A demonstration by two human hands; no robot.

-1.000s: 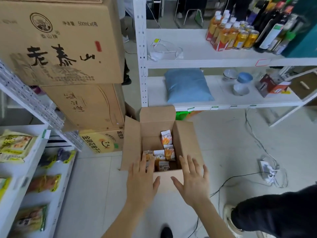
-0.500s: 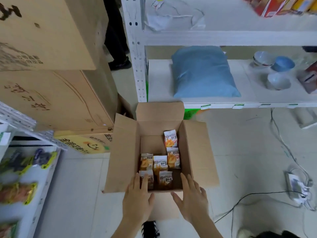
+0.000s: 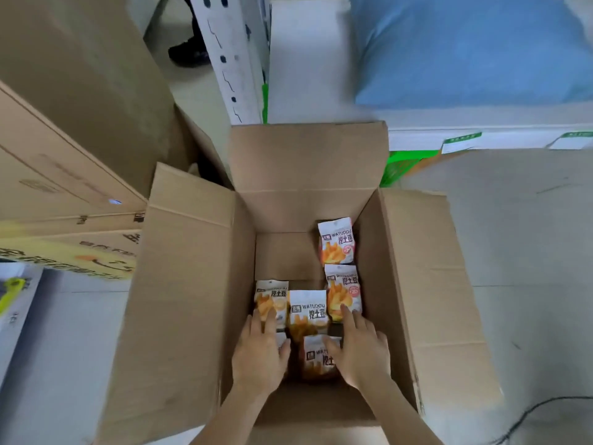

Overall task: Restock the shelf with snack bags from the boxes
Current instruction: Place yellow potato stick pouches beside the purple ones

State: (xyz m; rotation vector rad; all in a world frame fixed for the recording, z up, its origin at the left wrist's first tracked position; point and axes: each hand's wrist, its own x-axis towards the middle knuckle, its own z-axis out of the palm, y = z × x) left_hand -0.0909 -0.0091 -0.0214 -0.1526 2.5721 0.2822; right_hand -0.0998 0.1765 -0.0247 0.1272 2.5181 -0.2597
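An open cardboard box stands on the floor with its flaps folded out. Several orange-and-white snack bags lie on its bottom; one rests against the far right wall, another lies in the middle. Both my hands are down inside the box. My left hand lies flat over the bags at the near left, fingers spread. My right hand rests on the bags at the near right, its fingertips touching a bag. Neither hand has closed around a bag.
Large stacked cartons crowd the left side. A white shelf upright and a low shelf board carrying a blue pillow stand just behind the box. A black cable runs on the floor at the right. A person's dark shoe shows behind.
My head has dropped closer to the box, which now fills the view. Both hands went from the near rim down into the box onto the bags.
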